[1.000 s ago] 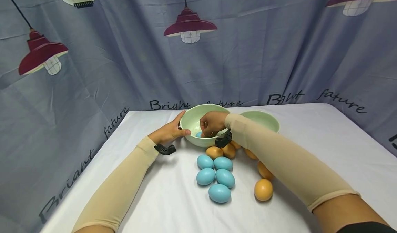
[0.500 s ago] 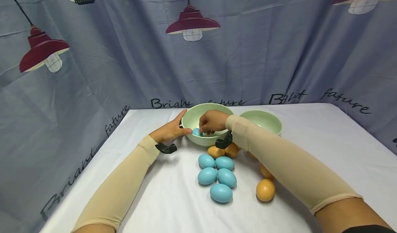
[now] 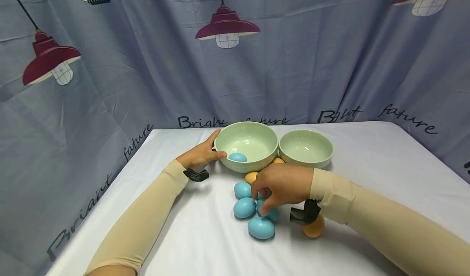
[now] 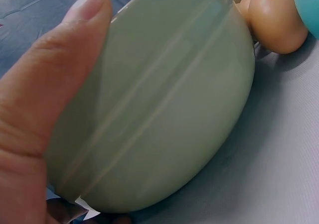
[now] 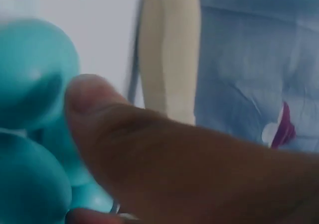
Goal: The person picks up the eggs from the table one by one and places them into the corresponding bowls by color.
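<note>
My left hand [image 3: 200,155] grips the left edge of a green bowl [image 3: 253,139], its thumb near the rim; in the left wrist view the thumb [image 4: 55,79] lies along the bowl's side [image 4: 164,99]. One blue egg [image 3: 237,157] lies inside. My right hand [image 3: 286,184] is over a cluster of blue eggs [image 3: 261,228] in front of the bowl, thumb and fingers parted and bent downward around the upper right eggs, which it partly hides. The right wrist view has the thumb [image 5: 119,129] beside a blue egg [image 5: 30,69]; contact is unclear.
A second green bowl [image 3: 306,145], with no egg visible inside, stands just right of the first. Orange eggs show between bowl and cluster [image 3: 251,178] and beneath my right wrist [image 3: 313,228]. A printed curtain [image 3: 279,72] hangs behind the white-covered table [image 3: 183,235].
My right hand has left the left bowl and moved toward the front, over the blue eggs. The blue egg it was touching now lies free inside. My left hand stays on the bowl.
</note>
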Available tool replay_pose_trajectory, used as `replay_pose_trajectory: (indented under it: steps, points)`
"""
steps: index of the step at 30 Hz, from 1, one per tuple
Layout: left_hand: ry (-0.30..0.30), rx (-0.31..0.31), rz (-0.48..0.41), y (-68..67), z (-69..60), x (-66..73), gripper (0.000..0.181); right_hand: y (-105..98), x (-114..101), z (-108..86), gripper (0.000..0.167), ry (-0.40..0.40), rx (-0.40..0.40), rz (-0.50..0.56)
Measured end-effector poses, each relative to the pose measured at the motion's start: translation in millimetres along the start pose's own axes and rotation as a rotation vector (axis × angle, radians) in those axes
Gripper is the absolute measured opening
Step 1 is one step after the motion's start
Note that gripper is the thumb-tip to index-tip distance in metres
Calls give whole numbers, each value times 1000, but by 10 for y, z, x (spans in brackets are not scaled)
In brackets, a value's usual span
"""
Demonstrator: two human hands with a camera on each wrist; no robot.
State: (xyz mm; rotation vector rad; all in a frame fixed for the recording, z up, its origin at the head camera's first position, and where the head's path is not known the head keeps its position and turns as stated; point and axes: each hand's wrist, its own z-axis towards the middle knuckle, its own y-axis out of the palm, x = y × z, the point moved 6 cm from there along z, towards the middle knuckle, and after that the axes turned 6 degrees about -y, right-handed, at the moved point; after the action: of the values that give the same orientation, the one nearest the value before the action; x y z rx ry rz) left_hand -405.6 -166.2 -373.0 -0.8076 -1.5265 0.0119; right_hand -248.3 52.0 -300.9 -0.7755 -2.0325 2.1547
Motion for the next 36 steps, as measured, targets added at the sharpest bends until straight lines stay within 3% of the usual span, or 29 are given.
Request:
replay_pose_trajectory:
  steps: [4, 8, 15, 22, 36]
  points:
    - [15, 0, 9, 7, -7, -10, 149, 137, -172, -109, 33, 84, -10, -147]
    - [18, -3, 23, 21, -1, -8, 154, 175, -204, -137, 33, 149, -32, -189]
    - [-2, -4, 5, 22, -25, -15, 156, 193, -164, -148, 28, 141, -60, -165]
    - [-2, -20, -12, 25, -2, 7, 155, 202, -143, -148, 37, 98, -92, -201]
    - [3, -27, -20, 26, 13, -23, 152, 253, -119, -142, 40, 173, -177, -235]
